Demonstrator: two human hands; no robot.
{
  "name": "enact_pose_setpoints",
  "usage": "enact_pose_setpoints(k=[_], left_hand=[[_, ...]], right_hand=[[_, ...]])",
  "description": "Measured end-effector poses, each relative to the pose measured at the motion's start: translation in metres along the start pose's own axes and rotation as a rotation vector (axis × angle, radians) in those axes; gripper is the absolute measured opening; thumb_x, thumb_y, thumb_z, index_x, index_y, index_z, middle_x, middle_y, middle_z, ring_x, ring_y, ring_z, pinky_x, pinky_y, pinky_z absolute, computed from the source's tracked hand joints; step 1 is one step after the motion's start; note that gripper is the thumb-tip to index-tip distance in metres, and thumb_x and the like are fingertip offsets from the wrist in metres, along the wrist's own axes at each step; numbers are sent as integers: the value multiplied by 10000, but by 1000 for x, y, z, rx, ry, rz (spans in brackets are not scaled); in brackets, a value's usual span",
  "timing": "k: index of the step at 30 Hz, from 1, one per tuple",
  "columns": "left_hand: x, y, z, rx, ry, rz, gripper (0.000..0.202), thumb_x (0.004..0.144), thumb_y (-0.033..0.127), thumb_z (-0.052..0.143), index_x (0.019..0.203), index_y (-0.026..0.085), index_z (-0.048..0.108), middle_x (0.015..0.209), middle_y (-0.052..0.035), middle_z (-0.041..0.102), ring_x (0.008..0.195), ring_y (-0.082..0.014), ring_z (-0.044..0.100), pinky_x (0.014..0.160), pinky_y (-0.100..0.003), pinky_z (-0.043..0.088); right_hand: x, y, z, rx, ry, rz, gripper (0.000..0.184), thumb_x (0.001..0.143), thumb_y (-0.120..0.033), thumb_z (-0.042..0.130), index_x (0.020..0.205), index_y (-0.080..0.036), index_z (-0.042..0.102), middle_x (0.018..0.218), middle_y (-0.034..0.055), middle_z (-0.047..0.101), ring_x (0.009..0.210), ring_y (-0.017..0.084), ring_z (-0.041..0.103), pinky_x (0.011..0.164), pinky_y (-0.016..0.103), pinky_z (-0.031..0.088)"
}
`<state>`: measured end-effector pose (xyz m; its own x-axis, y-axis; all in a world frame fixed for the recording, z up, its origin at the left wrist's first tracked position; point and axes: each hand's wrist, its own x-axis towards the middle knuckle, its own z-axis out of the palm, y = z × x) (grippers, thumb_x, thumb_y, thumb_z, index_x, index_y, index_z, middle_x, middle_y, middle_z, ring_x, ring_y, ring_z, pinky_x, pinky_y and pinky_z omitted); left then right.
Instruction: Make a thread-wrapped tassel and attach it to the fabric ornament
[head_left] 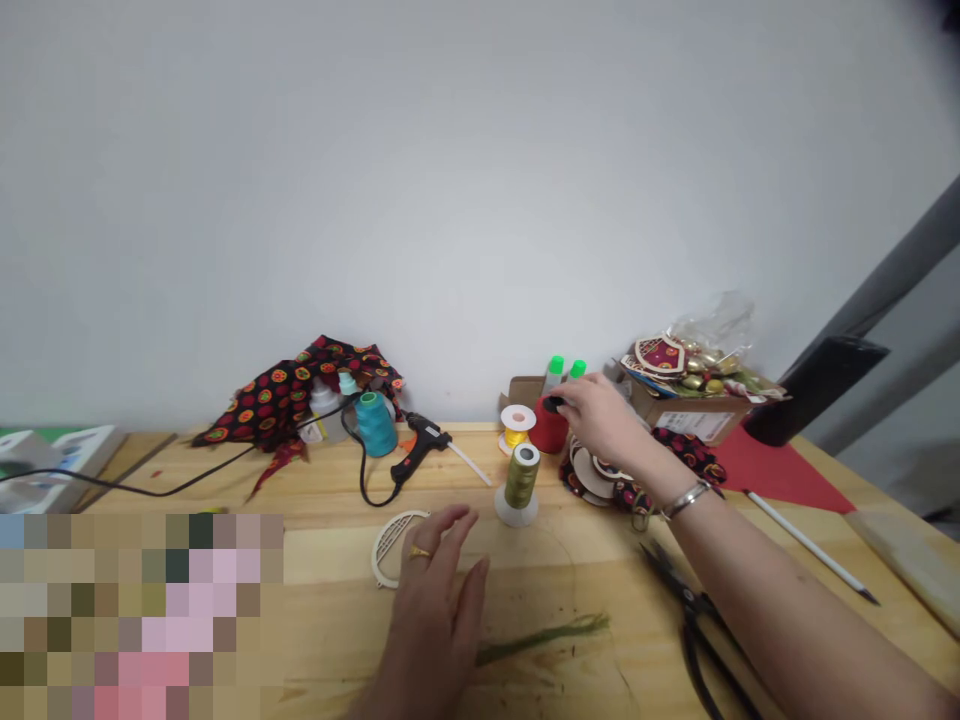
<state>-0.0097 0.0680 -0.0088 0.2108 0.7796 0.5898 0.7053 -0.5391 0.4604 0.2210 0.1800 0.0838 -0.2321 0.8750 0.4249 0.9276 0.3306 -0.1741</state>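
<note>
Your left hand point(439, 600) is nearest, low over the wooden table point(322, 580): fingers loosely bent, thumb held apart from them. The green thread bundle point(551, 636) lies flat, running out from beside your palm to the right; can't tell if your hand touches it. Black scissors point(688, 596) lie right of the bundle, under your right forearm, handles toward you. The pale wooden openwork piece point(390, 545) is just past your left hand, partly covered by it. White pencil point(810, 545) far right, dark tip toward you.

Next, the olive thread spool point(521, 478) stands upright on its pale base, past your left fingertips. Your right hand point(592, 415) reaches beyond it, thumb and fingertips close together at the dark top of the red thread cone point(548, 430); can't tell if they pinch it. Yellow spool point(517, 428) just left of the cone. Below your right wrist, round pale pieces point(587, 474) and dark patterned fabric.

Left of these: glue gun point(420, 447), teal thread cone point(376, 427), printed cloth point(274, 395) draped near bottles. Farther back on the right, a filled cardboard box point(694, 418), then the wall point(480, 200).
</note>
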Motion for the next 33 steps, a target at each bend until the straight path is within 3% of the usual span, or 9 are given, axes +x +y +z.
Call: enact_pose_setpoints(k=[5, 12, 15, 20, 24, 29, 33], left_hand=[[-7, -1, 3, 5, 4, 46, 366, 832, 110, 471, 1193, 168, 486, 1194, -139, 527, 1124, -249, 491, 901, -424, 475], [-9, 1, 6, -8, -6, 95, 378, 796, 85, 487, 1170, 140, 511, 1132, -154, 569, 1079, -251, 526, 880, -399, 491], [-10, -1, 7, -25, -18, 88, 400, 791, 79, 488, 1186, 142, 502, 1138, -152, 571, 1081, -249, 526, 875, -396, 496], [-13, -1, 8, -88, -10, 42, 395, 796, 85, 475, 1181, 159, 523, 1161, -142, 566, 1112, -249, 508, 901, -405, 482], [-12, 1, 7, -80, -28, 31, 387, 796, 95, 479, 1175, 145, 538, 1158, -153, 578, 1107, -256, 523, 900, -406, 488], [-13, 1, 7, -60, -51, 12, 370, 813, 110, 459, 1175, 123, 536, 1168, -167, 581, 1101, -252, 544, 892, -401, 501], [-16, 1, 8, -65, -79, -14, 361, 830, 119, 435, 1178, 113, 535, 1187, -174, 575, 1111, -250, 546, 901, -405, 496]], right_hand=[[21, -2, 9, -102, -202, -162, 452, 719, -52, 587, 1137, -222, 615, 1164, 75, 624, 1137, 322, 407, 912, 493, 326], [44, -13, 36, -189, -406, -255, 549, 722, -292, 632, 1256, -225, 525, 1185, 140, 598, 1173, 372, 368, 932, 603, 209], [48, -14, 47, -208, -450, -244, 551, 708, -369, 639, 1234, -229, 548, 1125, 158, 621, 1133, 377, 400, 914, 601, 219], [50, -15, 52, -175, -422, -227, 423, 719, -279, 627, 1141, -242, 614, 1045, 147, 628, 1061, 347, 455, 865, 521, 306], [54, -16, 29, -82, -299, -190, 463, 729, -181, 596, 1188, -232, 573, 1028, 118, 615, 1017, 296, 490, 852, 429, 361], [53, -12, -23, 61, -102, -116, 527, 781, -181, 558, 1297, -170, 452, 1071, 101, 572, 902, 186, 549, 824, 314, 435], [30, -5, -63, 342, 129, -54, 480, 765, -230, 601, 1238, -212, 516, 994, 61, 582, 811, 169, 566, 739, 319, 483]])
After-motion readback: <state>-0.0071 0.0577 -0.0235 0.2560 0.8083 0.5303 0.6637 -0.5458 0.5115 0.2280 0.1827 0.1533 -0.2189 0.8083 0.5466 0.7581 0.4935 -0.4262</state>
